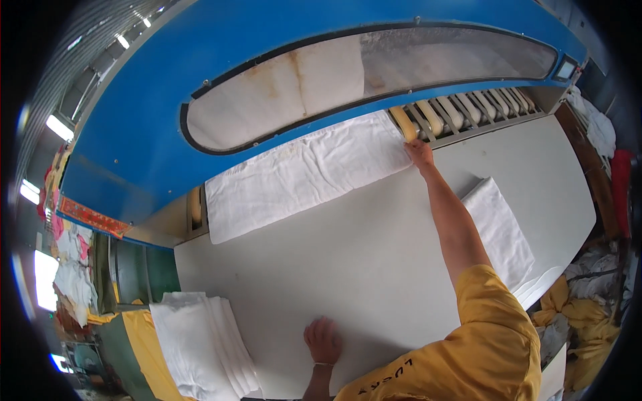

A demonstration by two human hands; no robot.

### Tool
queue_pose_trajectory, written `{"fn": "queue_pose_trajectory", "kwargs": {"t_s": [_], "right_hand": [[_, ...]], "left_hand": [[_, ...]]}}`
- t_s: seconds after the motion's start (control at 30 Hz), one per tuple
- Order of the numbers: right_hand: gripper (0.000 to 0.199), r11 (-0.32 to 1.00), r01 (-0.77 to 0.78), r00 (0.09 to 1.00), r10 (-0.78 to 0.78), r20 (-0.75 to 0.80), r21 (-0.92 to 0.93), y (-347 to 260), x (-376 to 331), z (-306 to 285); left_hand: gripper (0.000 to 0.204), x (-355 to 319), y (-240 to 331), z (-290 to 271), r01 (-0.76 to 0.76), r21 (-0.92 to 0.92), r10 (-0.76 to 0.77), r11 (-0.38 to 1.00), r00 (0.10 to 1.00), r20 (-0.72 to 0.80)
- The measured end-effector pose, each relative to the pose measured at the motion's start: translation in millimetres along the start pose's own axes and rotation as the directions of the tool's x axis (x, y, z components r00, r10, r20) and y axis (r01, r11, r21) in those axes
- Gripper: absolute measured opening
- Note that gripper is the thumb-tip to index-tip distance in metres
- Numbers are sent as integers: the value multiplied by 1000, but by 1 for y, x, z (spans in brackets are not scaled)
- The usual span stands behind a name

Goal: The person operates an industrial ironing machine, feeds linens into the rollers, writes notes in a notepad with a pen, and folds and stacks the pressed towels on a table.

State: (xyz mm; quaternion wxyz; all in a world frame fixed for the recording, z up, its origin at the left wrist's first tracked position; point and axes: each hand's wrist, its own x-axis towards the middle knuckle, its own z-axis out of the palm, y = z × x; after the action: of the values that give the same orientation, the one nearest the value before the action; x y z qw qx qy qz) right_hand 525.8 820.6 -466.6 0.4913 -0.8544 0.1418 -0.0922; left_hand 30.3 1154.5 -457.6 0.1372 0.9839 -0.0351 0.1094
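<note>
A white cloth (pixel 301 174) lies spread along the feed side of a blue machine, its far edge under the hood and its near part on the grey table (pixel 334 267). With my right arm stretched forward, my right hand (pixel 419 155) pinches the right corner of this cloth beside the feed belts. My left hand (pixel 323 341) rests on the tabletop near its front edge, holding nothing, its fingers bent slightly against the surface. To its left is a stack of folded white cloths (pixel 204 344). Another folded white cloth (pixel 498 230) lies right of my right forearm.
The blue machine (pixel 140 147) with a long window spans the far side. Pale feed belts (pixel 468 110) run under its hood to the right. Yellow cloth (pixel 150 354) hangs beside the left stack. Heaped white and yellow cloths (pixel 588 314) lie beyond the table at right.
</note>
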Motion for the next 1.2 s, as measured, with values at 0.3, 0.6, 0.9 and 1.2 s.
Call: {"fn": "queue_pose_trajectory", "kwargs": {"t_s": [0.3, 0.6, 0.9, 1.2], "right_hand": [[41, 973, 156, 987, -160, -9, -169, -12, -32, -4], [29, 983, -184, 914, 167, 370, 11, -5, -97, -30], [34, 604, -711, 606, 268, 749, 360, 26, -365, -133], [27, 718, -415, 675, -168, 718, 558, -63, -326, -134]], "left_hand": [[39, 0, 7, -3, 34, 28, -33, 999, 999, -34], [43, 83, 85, 4, 7, -231, -77, 973, 953, -294], [47, 66, 139, 22, -61, -310, 114, 949, 981, 155], [31, 10, 98, -47, 434, -890, -748, 137, 635, 194]]}}
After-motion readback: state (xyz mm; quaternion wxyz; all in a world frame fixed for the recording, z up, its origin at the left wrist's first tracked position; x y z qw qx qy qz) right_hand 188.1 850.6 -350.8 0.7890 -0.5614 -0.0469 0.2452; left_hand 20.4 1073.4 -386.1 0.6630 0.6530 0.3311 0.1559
